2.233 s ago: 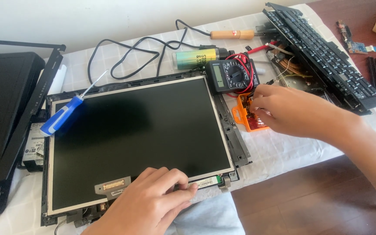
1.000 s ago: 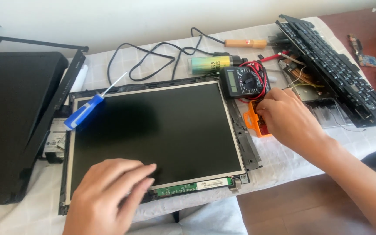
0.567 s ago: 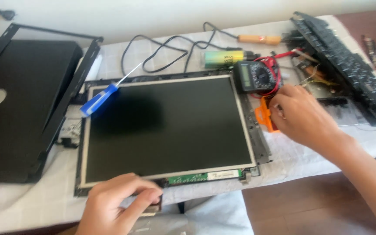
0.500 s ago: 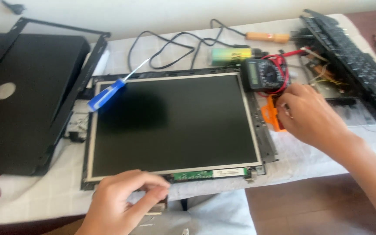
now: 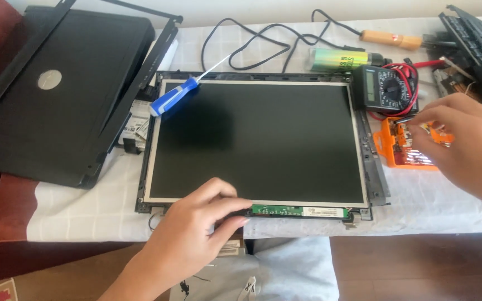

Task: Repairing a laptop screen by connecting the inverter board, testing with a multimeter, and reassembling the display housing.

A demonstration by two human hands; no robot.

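Note:
A bare laptop screen panel [image 5: 258, 139] lies flat in its black frame on a white checked cloth. My left hand [image 5: 196, 234] rests on the panel's lower edge, fingers on top and thumb at the rim beside the green circuit strip [image 5: 297, 211]. My right hand [image 5: 467, 150] hovers over an orange bit case [image 5: 405, 156] to the right of the panel and pinches a small dark bit [image 5: 404, 119] between its fingertips.
A blue-handled screwdriver [image 5: 175, 97] lies on the panel's top left corner. A black laptop lid [image 5: 57, 95] sits at the left. Behind the panel are a black cable [image 5: 263, 39], a green cylinder [image 5: 336, 58], a multimeter [image 5: 387, 89], a wooden-handled tool [image 5: 391, 39] and a keyboard [image 5: 478, 44].
My right hand has lifted off the orange bit case and now pinches a small bit. My left hand stays at the panel's lower edge. The view has shifted to the left.

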